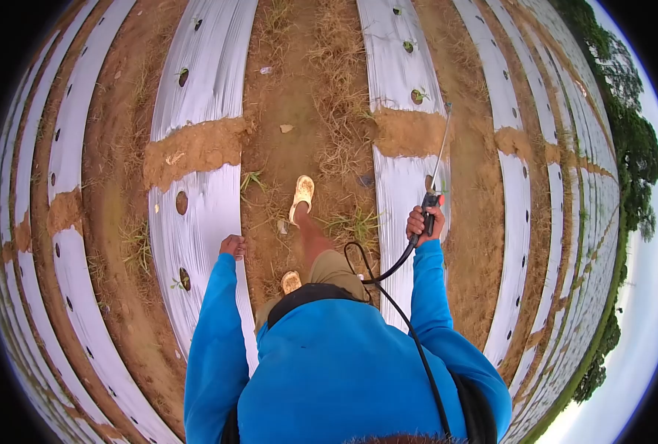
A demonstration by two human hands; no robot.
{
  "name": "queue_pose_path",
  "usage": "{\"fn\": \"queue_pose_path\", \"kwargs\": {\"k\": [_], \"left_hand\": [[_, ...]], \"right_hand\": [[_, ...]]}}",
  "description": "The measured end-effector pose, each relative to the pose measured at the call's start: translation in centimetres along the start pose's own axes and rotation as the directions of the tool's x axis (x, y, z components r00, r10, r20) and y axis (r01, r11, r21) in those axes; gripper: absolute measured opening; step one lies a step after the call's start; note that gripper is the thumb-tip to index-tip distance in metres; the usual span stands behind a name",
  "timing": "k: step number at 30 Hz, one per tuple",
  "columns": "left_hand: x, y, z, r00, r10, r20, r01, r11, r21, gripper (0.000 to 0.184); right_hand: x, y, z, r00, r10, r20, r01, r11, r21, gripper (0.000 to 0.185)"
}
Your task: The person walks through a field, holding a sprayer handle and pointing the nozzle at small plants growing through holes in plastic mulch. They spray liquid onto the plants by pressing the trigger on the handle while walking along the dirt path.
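Note:
My right hand (425, 223) is closed around the black handle of a sprayer wand (440, 157). The thin metal lance points forward over the right-hand plastic-covered bed (401, 185), its nozzle (448, 108) near the bed's outer edge. A red part shows on the handle, and a black hose (397, 268) loops back from it toward my waist. My left hand (233, 246) hangs low over the inner edge of the left plastic-covered bed (209, 203), with fingers curled in and nothing visible in them.
Silvery plastic strips with planting holes run lengthwise on both sides, some holding small seedlings (408, 46). Bare soil bands (194, 152) interrupt the strips. I stand on a dirt path (288, 96) with dry grass (340, 96) and weeds. Trees (628, 126) line the far right.

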State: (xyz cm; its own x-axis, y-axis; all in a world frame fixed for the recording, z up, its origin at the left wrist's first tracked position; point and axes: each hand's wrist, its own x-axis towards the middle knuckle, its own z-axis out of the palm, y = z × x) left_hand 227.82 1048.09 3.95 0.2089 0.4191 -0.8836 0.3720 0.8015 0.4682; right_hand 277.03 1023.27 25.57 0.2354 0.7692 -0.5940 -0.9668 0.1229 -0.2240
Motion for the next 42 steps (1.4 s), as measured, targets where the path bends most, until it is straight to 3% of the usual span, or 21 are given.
{"fn": "queue_pose_path", "kwargs": {"k": [5,7,9,11,13,20,22,25,26,27,29,30,31,33,34,36,38,40,42], "left_hand": [[3.4,4.9,-0.8,0.967,-0.219,-0.128,0.216,0.976,-0.031,0.020],[4.3,6.0,-1.1,0.935,-0.305,-0.180,0.309,0.951,-0.003,0.026],[3.7,9.8,-0.3,0.895,-0.421,-0.151,0.426,0.905,0.005,0.026],[4.3,14.7,0.9,0.908,-0.356,-0.223,0.384,0.918,0.096,0.025],[6.1,19.8,1.8,0.942,-0.262,-0.211,0.272,0.962,0.021,0.025],[15.6,39.0,6.3,0.984,-0.133,-0.122,0.138,0.990,0.033,0.024],[19.4,43.5,7.5,0.994,-0.081,-0.076,0.084,0.995,0.048,0.023],[28.4,46.9,8.2,0.982,-0.186,0.000,0.186,0.982,-0.027,0.021],[30.1,49.6,9.6,0.968,-0.247,-0.037,0.250,0.964,0.093,0.017],[32.7,51.1,10.3,0.970,-0.242,-0.023,0.243,0.965,0.096,0.017],[37.9,54.4,11.1,0.984,-0.174,-0.045,0.176,0.883,0.435,0.014],[43.6,58.7,11.9,0.990,-0.140,-0.027,0.138,0.889,0.436,0.014],[48.4,61.4,11.2,0.953,-0.299,0.052,0.262,0.894,0.363,0.014],[52.8,63.3,11.5,0.758,-0.607,0.241,0.564,0.794,0.227,0.013],[43.7,74.1,16.1,0.973,-0.232,-0.021,0.230,0.945,0.234,0.020],[46.8,81.8,16.7,0.996,0.048,0.079,-0.054,0.996,0.075,0.027],[48.4,92.4,18.9,0.993,0.029,0.114,-0.039,0.995,0.092,0.028],[51.1,99.7,19.9,0.960,0.236,0.150,-0.251,0.964,0.088,0.023],[52.3,106.9,21.0,0.941,0.301,0.154,-0.316,0.946,0.079,0.023]], "right_hand": [[13.9,-4.8,3.8,0.999,0.008,0.053,-0.010,0.999,0.045,0.021],[19.0,-6.8,5.5,1.000,-0.013,-0.008,0.013,0.999,0.032,0.020],[24.0,-8.8,8.6,0.999,-0.033,-0.003,0.033,0.998,0.054,0.020],[28.1,-10.6,11.6,0.997,-0.076,0.024,0.074,0.993,0.090,0.019],[31.2,-13.0,14.7,0.996,-0.082,0.041,0.078,0.992,0.103,0.019],[40.8,-20.2,22.4,0.998,-0.058,0.038,0.057,0.998,0.022,0.018],[44.8,-22.3,23.8,0.990,-0.059,-0.128,0.046,0.994,-0.099,0.018],[51.2,-25.3,27.0,0.995,-0.047,-0.092,0.038,0.995,-0.097,0.017],[53.5,-26.5,27.7,1.000,-0.015,-0.028,0.013,0.997,-0.071,0.017],[55.8,-27.9,28.8,0.999,-0.028,-0.028,0.026,0.997,-0.079,0.017],[59.5,-30.3,31.1,0.999,-0.012,-0.040,0.010,0.999,-0.049,0.018],[61.6,-32.0,32.1,1.000,0.005,-0.015,-0.006,0.995,-0.102,0.019],[63.3,-33.2,33.3,1.000,-0.004,-0.021,0.002,0.994,-0.112,0.019],[66.1,-35.2,36.8,0.995,-0.016,-0.100,0.009,0.997,-0.075,0.018],[67.3,-36.2,39.0,0.992,-0.022,-0.128,0.013,0.997,-0.073,0.018],[69.8,-37.3,42.3,0.988,-0.030,-0.153,0.024,0.999,-0.040,0.018],[73.1,-38.9,46.7,0.976,-0.043,-0.213,0.031,0.998,-0.064,0.018],[76.4,-40.4,48.8,0.985,-0.028,-0.171,0.022,0.999,-0.041,0.018],[80.0,-42.2,50.8,0.990,-0.007,-0.139,0.003,1.000,-0.025,0.018]]}}
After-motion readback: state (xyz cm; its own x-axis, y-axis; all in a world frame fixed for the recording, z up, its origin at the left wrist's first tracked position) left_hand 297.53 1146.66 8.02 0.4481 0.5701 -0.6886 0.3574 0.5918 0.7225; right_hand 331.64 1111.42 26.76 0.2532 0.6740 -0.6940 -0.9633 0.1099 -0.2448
